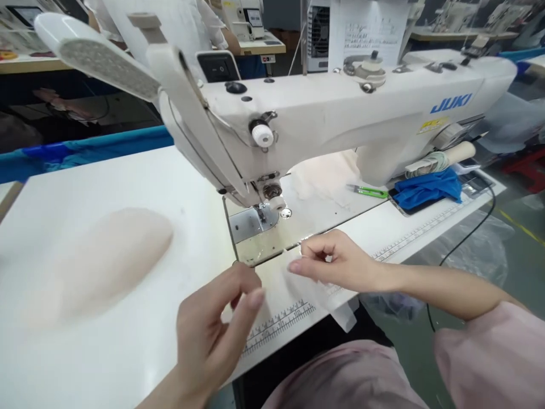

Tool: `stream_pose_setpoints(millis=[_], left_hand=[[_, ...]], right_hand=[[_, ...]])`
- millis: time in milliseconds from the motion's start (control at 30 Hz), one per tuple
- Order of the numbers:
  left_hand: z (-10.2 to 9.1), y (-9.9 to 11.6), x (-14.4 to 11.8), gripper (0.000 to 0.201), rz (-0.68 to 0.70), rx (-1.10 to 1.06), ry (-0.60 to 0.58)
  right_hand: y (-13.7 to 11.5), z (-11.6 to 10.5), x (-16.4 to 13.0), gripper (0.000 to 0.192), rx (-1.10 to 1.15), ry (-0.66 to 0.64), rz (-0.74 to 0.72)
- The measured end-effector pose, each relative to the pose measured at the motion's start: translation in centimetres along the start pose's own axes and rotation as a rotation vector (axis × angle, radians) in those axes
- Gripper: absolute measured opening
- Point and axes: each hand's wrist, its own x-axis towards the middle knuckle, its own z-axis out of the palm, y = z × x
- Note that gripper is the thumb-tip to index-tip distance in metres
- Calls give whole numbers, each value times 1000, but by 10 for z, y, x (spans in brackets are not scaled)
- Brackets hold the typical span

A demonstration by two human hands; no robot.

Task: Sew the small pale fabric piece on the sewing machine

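Observation:
My right hand (340,261) is closed in a pinch in front of the sewing machine's needle area. From it hangs a thin, whitish, see-through piece of material (313,289), blurred, that droops over the table's front edge. To its left, my left hand (219,326) is curled, thumb close to the bent forefinger. Anything between those fingers is too small or hidden to make out. The white sewing machine (319,113) stands just beyond both hands, its presser foot (260,213) over the metal needle plate (247,224). A pale beige oval piece (119,261), blurred, lies left on the white table.
Under the machine arm lie pale, crumpled fabric (326,173) and green thread snips (369,192). A blue cloth (428,188) rests on a dark phone-like slab at right. A ruler strip (276,326) runs along the front edge. Another person (157,28) is behind the machine.

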Motion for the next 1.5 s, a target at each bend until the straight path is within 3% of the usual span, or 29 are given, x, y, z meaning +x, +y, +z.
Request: stream_pose_setpoints(millis=[133, 233, 367, 467, 567, 633, 733, 900, 1000, 1133, 1200, 1333, 1500], left_hand=[[5, 5, -16, 23, -75, 56, -57], [11, 2, -17, 14, -154, -42, -93], [-5, -6, -13, 31, -257, -299, -227], [-29, -16, -8, 39, -437, -501, -382], [-44, -23, -2, 31, -526, -503, -544], [-43, -24, 2, 16, -524, -484, -538], [-29, -25, 8, 25, -500, -495, -482], [-11, -30, 19, 19, -507, -686, -387], [-11, -33, 23, 19, -494, -637, -392], [-12, -35, 26, 27, -437, -384, -329], [-11, -36, 26, 29, -421, -260, -271], [-9, -42, 24, 24, -360, -63, -160], [-7, -48, 19, 16, -306, 76, -120]], right_hand=[[3, 28, 10, 45, 116, -14, -81], [2, 38, 16, 49, 217, -35, -52], [1, 23, 22, 53, 253, -106, 100], [2, 6, 24, 44, 258, -288, 212], [3, -3, 29, 31, 230, -443, 301], [5, -4, 33, 28, 198, -534, 341], [6, -3, 40, 29, 187, -621, 380], [7, -15, 55, 41, 181, -645, 465], [5, -25, 63, 40, 20, -667, 423], [0, -31, 71, 21, -359, -501, 232], [0, -31, 74, 19, -443, -405, 161], [5, -25, 74, 19, -352, -335, 162], [17, -15, 67, 19, -179, -232, 140]])
